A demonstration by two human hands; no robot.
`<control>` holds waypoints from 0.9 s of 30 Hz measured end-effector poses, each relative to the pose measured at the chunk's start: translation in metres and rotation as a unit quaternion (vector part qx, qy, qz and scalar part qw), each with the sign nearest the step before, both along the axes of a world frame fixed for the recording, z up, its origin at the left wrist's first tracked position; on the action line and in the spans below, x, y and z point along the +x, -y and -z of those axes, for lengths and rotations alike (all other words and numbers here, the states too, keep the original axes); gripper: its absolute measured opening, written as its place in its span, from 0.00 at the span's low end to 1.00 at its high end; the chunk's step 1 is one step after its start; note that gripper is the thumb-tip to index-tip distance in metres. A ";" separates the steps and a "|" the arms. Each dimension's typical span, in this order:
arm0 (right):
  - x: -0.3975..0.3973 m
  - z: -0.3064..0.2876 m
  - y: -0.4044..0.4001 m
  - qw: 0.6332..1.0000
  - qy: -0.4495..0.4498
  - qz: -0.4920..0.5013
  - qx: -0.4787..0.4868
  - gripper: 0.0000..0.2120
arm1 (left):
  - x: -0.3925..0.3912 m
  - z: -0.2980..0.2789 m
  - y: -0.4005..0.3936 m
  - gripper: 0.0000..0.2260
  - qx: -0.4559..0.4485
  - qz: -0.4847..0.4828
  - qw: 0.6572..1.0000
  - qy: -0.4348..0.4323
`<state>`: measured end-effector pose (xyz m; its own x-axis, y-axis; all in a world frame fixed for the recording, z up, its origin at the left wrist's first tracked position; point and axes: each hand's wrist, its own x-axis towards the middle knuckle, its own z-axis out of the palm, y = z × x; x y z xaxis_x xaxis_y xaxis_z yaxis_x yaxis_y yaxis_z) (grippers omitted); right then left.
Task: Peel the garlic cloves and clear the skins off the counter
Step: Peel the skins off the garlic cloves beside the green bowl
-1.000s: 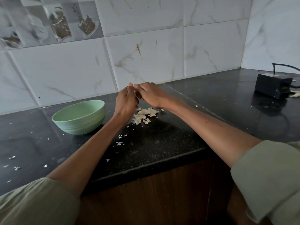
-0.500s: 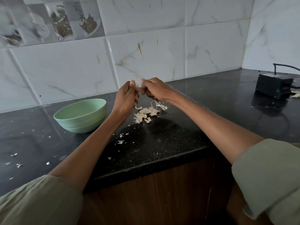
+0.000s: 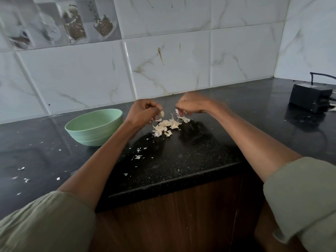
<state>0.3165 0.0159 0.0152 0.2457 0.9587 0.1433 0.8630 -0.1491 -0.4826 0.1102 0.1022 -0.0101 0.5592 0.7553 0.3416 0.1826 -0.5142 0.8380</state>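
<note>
My left hand (image 3: 143,111) hovers over the black counter (image 3: 181,160) and pinches a pale garlic clove (image 3: 161,113) in its curled fingers. My right hand (image 3: 190,104) is a short way to the right, fingers curled, pinching a scrap of garlic skin (image 3: 177,111). Below and between the hands lies a small pile of garlic skins (image 3: 167,127). The two hands are apart, not touching.
A mint green bowl (image 3: 94,127) stands on the counter just left of my left forearm. Small skin flakes (image 3: 138,156) are scattered toward the front edge and far left. A black box with a cable (image 3: 309,99) sits at the back right. A tiled wall is behind.
My hands, joined over the pile a second ago, have pulled apart sideways. The left keeps the clove, the right has come away with skin.
</note>
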 end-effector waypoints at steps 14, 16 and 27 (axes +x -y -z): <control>-0.012 0.000 -0.008 0.986 -0.088 -0.123 0.066 0.13 | -0.002 -0.001 0.001 0.04 -0.009 0.008 0.999 0.053; -0.016 0.000 -0.006 0.982 -0.091 -0.155 0.058 0.14 | -0.002 -0.002 0.001 0.04 -0.015 0.003 0.997 0.071; -0.027 0.003 -0.006 0.978 -0.042 -0.186 0.089 0.17 | -0.002 -0.002 0.000 0.06 -0.019 -0.016 0.996 0.089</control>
